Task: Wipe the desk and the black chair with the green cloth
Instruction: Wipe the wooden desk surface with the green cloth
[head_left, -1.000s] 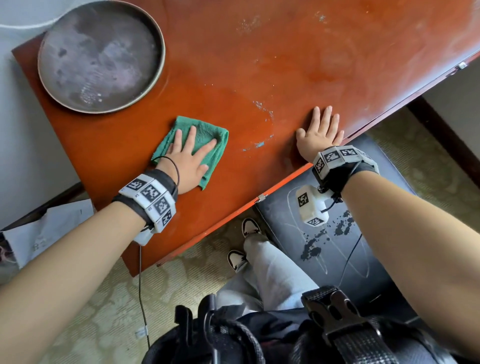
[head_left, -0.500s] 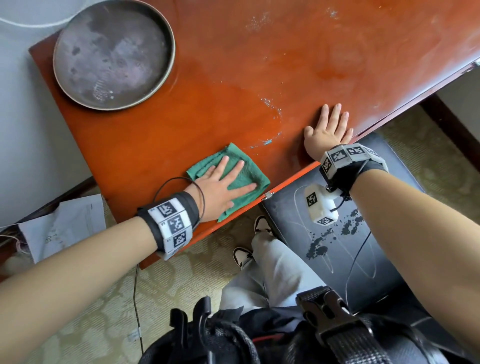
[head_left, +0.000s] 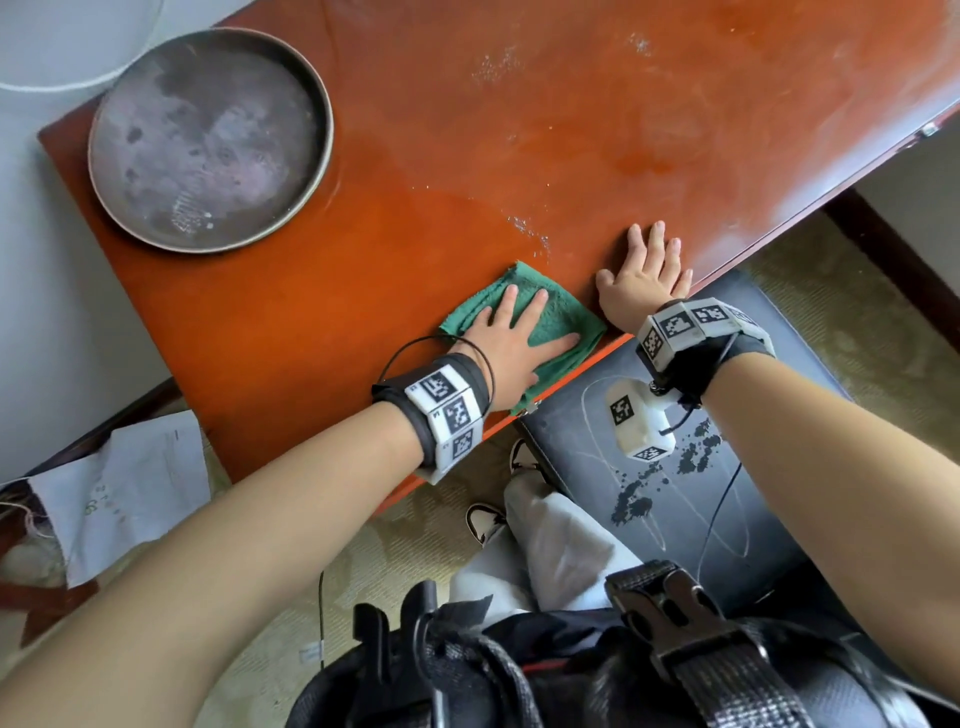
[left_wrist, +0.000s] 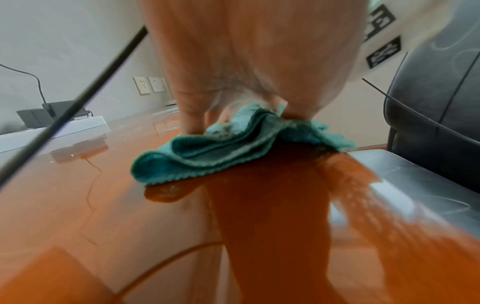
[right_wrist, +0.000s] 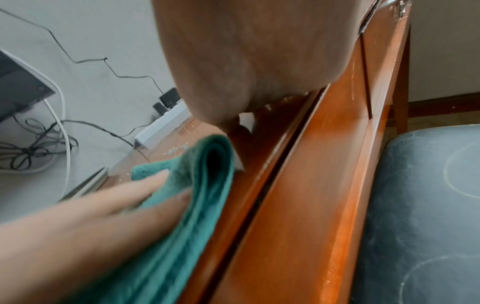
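Observation:
The folded green cloth (head_left: 550, 317) (left_wrist: 215, 152) (right_wrist: 187, 197) lies on the glossy red-brown desk (head_left: 467, 156) (left_wrist: 78, 205) at its near edge. My left hand (head_left: 511, 338) presses flat on the cloth with straight, spread fingers (right_wrist: 145, 185). Just right of it, my right hand (head_left: 644, 280) lies palm down on the desk edge, fingers straight, empty. The black chair (head_left: 675, 499) (right_wrist: 428, 205) (left_wrist: 436, 102) stands below the desk edge under my right wrist; its seat has pale smear rings and dark specks.
A round dark metal tray (head_left: 208, 140) sits on the desk's far left corner. White specks (head_left: 524, 228) dot the desk beyond the cloth. White paper (head_left: 124, 488) lies on the floor at left. Cables and a white power strip (right_wrist: 161, 127) lie against the wall.
My left hand has slid the cloth rightward along the near desk edge until it lies close beside my right hand. The right hand has stayed planted on the desk.

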